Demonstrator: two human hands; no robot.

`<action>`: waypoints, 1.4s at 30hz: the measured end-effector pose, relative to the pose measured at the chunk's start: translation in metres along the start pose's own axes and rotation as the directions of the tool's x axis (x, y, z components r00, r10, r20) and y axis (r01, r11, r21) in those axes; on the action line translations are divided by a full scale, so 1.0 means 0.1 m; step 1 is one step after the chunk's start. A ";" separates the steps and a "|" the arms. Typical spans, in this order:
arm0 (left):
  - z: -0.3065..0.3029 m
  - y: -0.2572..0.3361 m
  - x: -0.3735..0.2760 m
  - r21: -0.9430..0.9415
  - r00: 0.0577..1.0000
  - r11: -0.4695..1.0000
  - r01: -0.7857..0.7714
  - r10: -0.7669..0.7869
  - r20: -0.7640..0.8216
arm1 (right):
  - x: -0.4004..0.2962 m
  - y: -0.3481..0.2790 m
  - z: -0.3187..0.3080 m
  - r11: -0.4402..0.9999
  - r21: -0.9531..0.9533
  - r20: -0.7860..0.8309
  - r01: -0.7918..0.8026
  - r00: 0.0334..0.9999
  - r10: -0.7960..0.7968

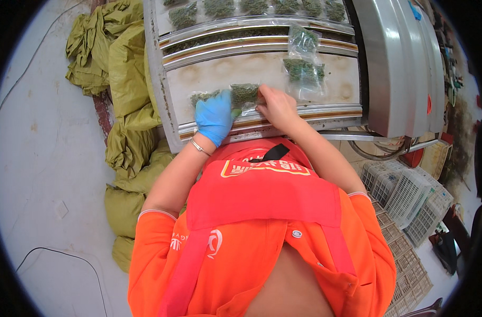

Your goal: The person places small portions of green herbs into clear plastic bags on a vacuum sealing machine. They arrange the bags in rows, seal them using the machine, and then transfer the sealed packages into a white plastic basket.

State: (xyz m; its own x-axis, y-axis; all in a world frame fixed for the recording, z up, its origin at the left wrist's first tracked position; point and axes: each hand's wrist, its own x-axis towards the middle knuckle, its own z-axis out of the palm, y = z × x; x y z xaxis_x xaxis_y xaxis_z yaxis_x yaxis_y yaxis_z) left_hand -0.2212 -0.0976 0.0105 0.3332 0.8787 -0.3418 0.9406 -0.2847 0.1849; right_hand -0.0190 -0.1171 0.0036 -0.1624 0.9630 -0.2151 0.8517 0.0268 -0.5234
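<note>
In a blue glove, my left hand (215, 117) lies over the front of a white machine plate (233, 71), fingers curled down between two clear plastic bags. Part of the left bag of green peppercorn-like berries (204, 97) is hidden by the glove. My right hand (278, 105) is bare and pinches the right edge of the middle bag of green berries (245, 93). That bag lies flat with its open-looking end toward the front sealing bar (328, 115). Whether my left fingers grip plastic is hidden.
Two more filled bags (304, 73) overlap at the plate's right, one crossing the rear bar (225, 51). Several bags (219, 8) line the plate beyond. A steel machine cover (395, 67) stands right. Yellow-green woven sacks (130, 79) are piled left; plastic crates (407, 194) stand lower right.
</note>
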 end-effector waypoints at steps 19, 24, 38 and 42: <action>-0.05 -0.30 0.41 0.143 0.756 0.778 -0.612 0.629 -0.181 | -0.30 0.05 -0.15 0.962 -0.062 0.137 0.265 0.957 -0.255; -0.17 -0.28 0.29 0.062 0.773 0.779 -0.623 0.626 -0.100 | -0.39 0.15 -0.03 0.900 -0.024 -0.005 0.435 0.900 -0.435; -0.20 0.69 0.49 -0.695 0.746 -0.271 0.666 0.216 0.630 | -0.36 0.41 -0.70 0.989 -0.088 -0.480 0.116 0.866 -0.144; 0.02 0.73 0.39 -0.668 0.717 -0.260 0.697 0.231 0.658 | -0.61 0.21 -0.75 0.994 0.098 -0.407 0.045 0.913 -0.001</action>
State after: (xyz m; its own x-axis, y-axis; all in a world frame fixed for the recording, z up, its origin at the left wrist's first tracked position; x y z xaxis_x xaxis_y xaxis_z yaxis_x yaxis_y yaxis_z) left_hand -0.1392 -0.0849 0.0084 0.4993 0.3121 -0.8083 -0.0556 0.9425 0.3295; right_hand 0.0462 -0.1551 0.0681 0.0537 0.9887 0.1397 0.7908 0.0433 -0.6105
